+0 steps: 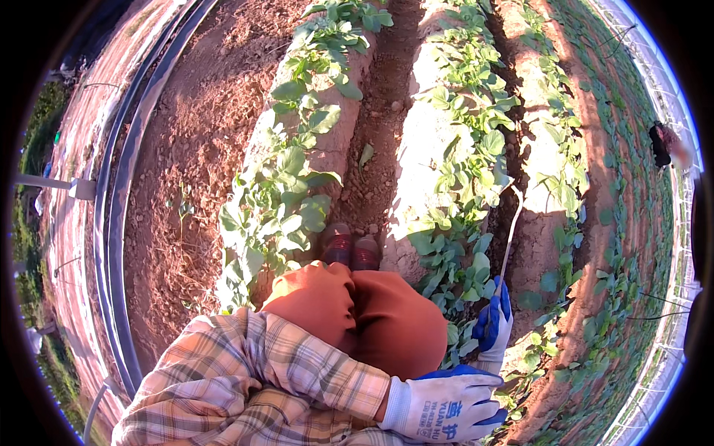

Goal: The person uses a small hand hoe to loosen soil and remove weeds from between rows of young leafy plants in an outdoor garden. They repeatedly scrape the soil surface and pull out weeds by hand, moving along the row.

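Note:
My right hand (493,326), in a white and blue coated work glove, grips a thin metal hand tool with a bent tip (512,234). The tip reaches up beside the leafy green plants (474,161) of the ridge right of my knees. My left hand (449,402), in a matching glove that bears writing, is stretched across my lap to the right, just below the right hand. Its back faces the camera and its fingers point right over low plants. Whether something lies under its palm is hidden.
Another row of leafy plants (290,195) runs left of my legs. My shoes stand in the soil furrow (379,122) between two ridges. Further rows lie to the right, with a person (664,146) at the far right. Dark pipes or rails (120,195) curve along the left.

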Demonstrator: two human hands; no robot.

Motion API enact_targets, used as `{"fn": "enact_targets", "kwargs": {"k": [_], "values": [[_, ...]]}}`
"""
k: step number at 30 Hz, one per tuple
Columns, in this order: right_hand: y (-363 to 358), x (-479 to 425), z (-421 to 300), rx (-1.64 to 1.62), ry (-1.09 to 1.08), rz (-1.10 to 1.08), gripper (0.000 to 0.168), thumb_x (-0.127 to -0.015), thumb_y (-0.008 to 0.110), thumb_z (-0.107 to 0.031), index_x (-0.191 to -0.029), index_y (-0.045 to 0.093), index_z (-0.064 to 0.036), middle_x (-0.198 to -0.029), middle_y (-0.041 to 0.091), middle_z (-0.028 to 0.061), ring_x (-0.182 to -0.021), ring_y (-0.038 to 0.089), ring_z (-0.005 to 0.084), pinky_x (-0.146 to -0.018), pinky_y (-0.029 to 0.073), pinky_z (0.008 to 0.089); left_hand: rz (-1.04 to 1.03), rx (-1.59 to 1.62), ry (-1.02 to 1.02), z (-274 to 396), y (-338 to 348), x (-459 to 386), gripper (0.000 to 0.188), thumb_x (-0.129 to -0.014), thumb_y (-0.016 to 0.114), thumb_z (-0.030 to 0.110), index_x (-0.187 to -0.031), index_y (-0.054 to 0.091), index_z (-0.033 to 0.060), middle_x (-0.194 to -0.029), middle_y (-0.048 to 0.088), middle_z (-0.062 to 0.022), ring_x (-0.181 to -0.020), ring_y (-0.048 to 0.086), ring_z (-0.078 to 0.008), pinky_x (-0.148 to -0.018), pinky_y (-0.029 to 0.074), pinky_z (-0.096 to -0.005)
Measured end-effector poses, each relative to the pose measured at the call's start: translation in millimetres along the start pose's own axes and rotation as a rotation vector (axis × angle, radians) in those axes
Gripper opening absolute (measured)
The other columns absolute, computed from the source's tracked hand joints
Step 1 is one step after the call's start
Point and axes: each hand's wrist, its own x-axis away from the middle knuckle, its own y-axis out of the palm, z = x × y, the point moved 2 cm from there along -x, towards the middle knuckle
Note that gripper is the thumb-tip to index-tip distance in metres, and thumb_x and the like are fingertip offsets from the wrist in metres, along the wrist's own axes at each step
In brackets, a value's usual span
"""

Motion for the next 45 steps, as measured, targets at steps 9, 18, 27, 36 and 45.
{"fn": "enact_targets", "kwargs": {"k": [9,18,27,36,45], "values": [[179,-149,30,-0.12,0.376,-0.47,0.048,-0.089,0.057,-0.014,-0.134,0.044,-0.004,-0.079,0.057,0.0034,-0.051,0.05,0.0089,-0.039,0.039,0.0242,0.595,-0.006,-0.176,-47,-62,-3,0.033,-0.072,0.061,0.025,-0.102,0.065,0.0114,-0.097,0.059,-0.0074,-0.093,0.058,-0.0262,-0.089,0.049,-0.0425],[314,-400,46,1.03,-0.413,-0.067,0.055,-0.089,0.051,-0.029,-0.138,0.035,-0.01,-0.101,0.062,0.018,-0.091,0.063,0.0337,-0.079,0.05,0.0436,0.834,-0.163,-0.294,-120,-131,-5,0.041,-0.064,0.066,0.018,-0.104,0.066,0.0097,-0.112,0.06,-0.0108,-0.099,0.058,-0.0292,-0.083,0.05,-0.0449],[333,-409,75,1.327,-0.221,-0.224,0.07,-0.085,0.047,-0.016,-0.147,0.014,-0.014,-0.092,0.067,0.0194,-0.082,0.067,0.031,-0.07,0.053,0.0425,0.668,-0.052,-0.283,-125,-142,18,0.038,-0.069,0.064,0.019,-0.106,0.064,0.0092,-0.115,0.059,-0.011,-0.103,0.057,-0.0308,-0.088,0.047,-0.0489],[299,-322,92,1.336,-0.006,-0.432,0.078,-0.085,0.05,-0.021,-0.148,0.004,-0.019,-0.101,0.066,0.0187,-0.088,0.067,0.0317,-0.075,0.051,0.0444,0.608,-0.001,-0.188,-89,-120,-6,0.036,-0.075,0.063,0.019,-0.108,0.061,0.0071,-0.114,0.059,-0.0122,-0.105,0.057,-0.0327,-0.091,0.044,-0.0522],[263,-216,113,1.312,-0.048,-0.521,0.072,-0.084,0.046,-0.021,-0.147,0.013,-0.017,-0.1,0.066,0.0183,-0.086,0.066,0.0321,-0.073,0.051,0.0444,0.6,-0.156,-0.148,-65,-85,-24,0.037,-0.072,0.058,0.014,-0.107,0.062,0.0012,-0.113,0.059,-0.0149,-0.103,0.057,-0.0276,-0.098,0.044,-0.0502]]}}
